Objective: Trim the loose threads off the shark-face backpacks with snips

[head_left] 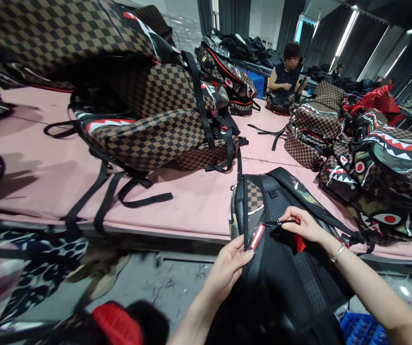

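Observation:
A black backpack [299,273] with checkered and camouflage panels lies back side up, its upper part on the pink table and its lower part hanging toward me. My left hand [232,263] pinches the edge of its strap beside a red label [257,236] with white lettering. Between the fingers of my right hand [304,225] is a slim black tool [281,222], its tip close to the top of the label. Something red hangs below my right hand. A metal bracelet is on my right wrist.
A large open checkered backpack [155,139] stands on the pink table [198,201] at left. More backpacks [396,172] are piled at right. A person [287,72] sits at the far side. Blue crates [364,328] are at lower right.

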The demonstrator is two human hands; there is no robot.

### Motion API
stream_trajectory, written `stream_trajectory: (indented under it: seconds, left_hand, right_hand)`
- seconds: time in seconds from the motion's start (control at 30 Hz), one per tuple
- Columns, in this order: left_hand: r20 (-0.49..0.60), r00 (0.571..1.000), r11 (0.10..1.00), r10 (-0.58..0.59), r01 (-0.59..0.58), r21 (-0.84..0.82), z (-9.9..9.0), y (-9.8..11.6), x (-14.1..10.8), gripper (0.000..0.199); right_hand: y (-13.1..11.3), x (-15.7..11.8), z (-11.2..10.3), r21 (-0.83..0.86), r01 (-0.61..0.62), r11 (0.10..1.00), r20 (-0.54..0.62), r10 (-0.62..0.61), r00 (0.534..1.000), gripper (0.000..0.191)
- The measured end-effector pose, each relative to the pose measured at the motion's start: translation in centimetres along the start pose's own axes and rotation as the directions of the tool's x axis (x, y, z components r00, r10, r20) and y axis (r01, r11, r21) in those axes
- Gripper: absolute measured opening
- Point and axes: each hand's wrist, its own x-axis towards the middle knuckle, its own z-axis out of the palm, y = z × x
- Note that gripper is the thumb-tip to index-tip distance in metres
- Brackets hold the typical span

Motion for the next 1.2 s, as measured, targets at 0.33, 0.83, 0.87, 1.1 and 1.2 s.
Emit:
stream_trajectory:
  seconds: [0.33,0.83,0.87,1.1,1.2]
  left_hand:
    - [-0.059,0.997,0.997,-0.042,0.038,-0.073,0.7,0.8,-0.8,0.038]
    - [0.025,0.998,0.962,-0.053,0.044,0.268,-1.3,2.6,-1.7,0.052]
    - [0.04,0.998,0.961,-0.052,0.039,0.274,-1.5,2.7,-1.7,0.052]
    - [0.135,0.989,0.976,-0.063,0.033,0.216,-3.4,2.3,-1.2,0.05]
    - [0.171,0.983,0.983,-0.067,0.036,0.179,-4.0,2.0,-0.9,0.049]
  right_hand:
    - [-0.5,2.4,0.4,0.043,0.003,0.999,0.066,-0.006,0.998,0.021]
    - [-1.1,8.2,-1.3,0.045,-0.062,0.997,0.511,0.03,0.859,0.029]
    - [-1.0,8.5,-1.2,0.051,-0.067,0.996,0.529,0.03,0.848,0.029]
    - [-0.5,9.4,-0.6,0.104,-0.067,0.992,0.524,0.002,0.852,0.023]
    - [-0.4,9.3,-0.7,0.106,-0.057,0.993,0.463,0.001,0.886,0.023]
